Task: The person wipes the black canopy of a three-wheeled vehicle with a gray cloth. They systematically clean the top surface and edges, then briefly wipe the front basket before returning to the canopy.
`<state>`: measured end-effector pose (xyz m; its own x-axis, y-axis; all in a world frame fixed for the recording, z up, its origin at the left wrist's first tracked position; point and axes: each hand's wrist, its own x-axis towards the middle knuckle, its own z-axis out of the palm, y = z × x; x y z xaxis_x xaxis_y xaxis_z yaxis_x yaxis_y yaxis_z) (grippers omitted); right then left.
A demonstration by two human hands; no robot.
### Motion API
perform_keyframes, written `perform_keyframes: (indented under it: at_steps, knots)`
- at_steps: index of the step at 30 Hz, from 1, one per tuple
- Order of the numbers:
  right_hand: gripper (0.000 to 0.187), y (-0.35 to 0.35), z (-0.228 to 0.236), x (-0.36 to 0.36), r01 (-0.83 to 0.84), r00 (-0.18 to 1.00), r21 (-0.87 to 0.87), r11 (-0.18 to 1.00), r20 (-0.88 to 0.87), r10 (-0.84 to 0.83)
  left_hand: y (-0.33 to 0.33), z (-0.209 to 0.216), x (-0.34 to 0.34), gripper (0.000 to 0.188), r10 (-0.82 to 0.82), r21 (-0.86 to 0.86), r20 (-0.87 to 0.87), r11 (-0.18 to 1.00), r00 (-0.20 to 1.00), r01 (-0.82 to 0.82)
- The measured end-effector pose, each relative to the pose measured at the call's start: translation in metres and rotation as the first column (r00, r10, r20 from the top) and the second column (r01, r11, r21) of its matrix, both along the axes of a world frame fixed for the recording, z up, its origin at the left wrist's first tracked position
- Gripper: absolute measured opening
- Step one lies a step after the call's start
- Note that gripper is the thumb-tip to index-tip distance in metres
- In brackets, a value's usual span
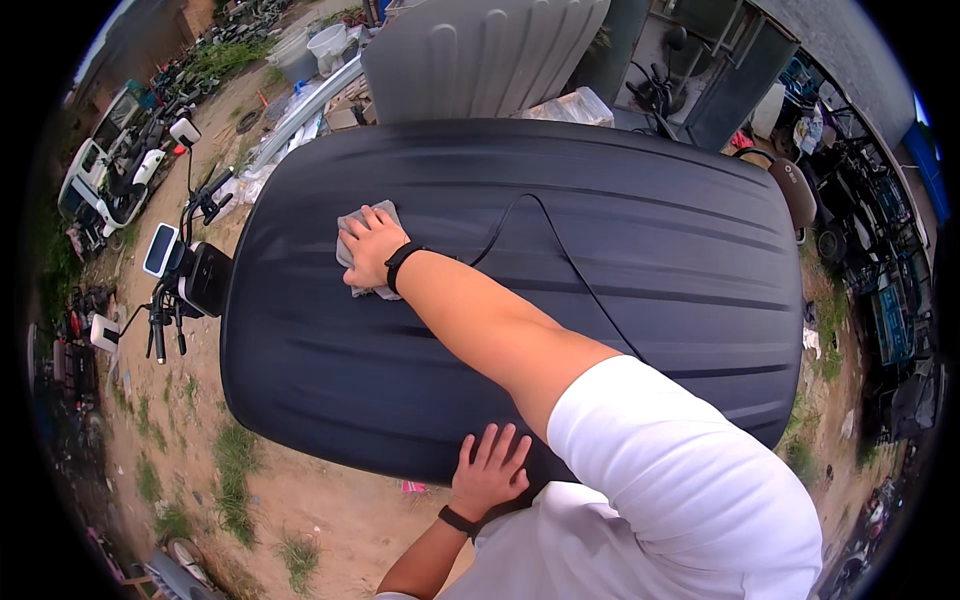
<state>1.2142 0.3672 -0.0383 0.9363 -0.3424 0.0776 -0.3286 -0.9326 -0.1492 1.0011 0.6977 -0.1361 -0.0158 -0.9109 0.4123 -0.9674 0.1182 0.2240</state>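
A large black ribbed roof panel of a handlebar vehicle spreads out in front of me. On its left part my right hand presses down a grey cloth, fingers curled over it, with the cloth's edges showing around the hand. My left hand lies on the panel's near edge, its fingers spread and nothing in it. A thin black cord loops across the panel from near my right forearm to the white sleeve. Black bands circle both wrists.
Handlebars with mirrors and a display stick out past the left end. A brown backrest sits at the right end. Beyond are a grey ribbed panel, white buckets and stacked vehicle parts. Sandy ground has grass tufts.
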Motion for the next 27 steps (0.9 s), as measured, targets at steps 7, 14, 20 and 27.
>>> perform_keyframes:
  at_steps: [7, 14, 20, 27]
  knots:
    - [0.082, -0.072, 0.017, -0.247, 0.236, 0.972, -0.021, 0.972, -0.016, -0.236, -0.005, 0.032, -0.006, 0.065, 0.005, 0.043, 0.068, 0.999, 0.998, -0.008]
    - [0.08, -0.106, 0.042, -0.52, 0.502, 0.863, -0.085, 0.86, -0.016, -0.505, -0.004, 0.038, -0.018, 0.071, 0.019, 0.023, 0.105, 0.999, 0.994, -0.022]
    - [0.081, -0.119, 0.049, -0.726, 0.716, 0.69, -0.127, 0.687, -0.02, -0.723, 0.002, 0.044, -0.026, 0.073, 0.038, 0.025, 0.143, 0.999, 0.989, -0.042]
    - [0.087, -0.124, 0.03, -0.802, 0.751, 0.654, -0.174, 0.637, 0.063, -0.754, 0.0, 0.04, -0.025, 0.073, 0.046, 0.019, 0.198, 0.999, 0.979, -0.05]
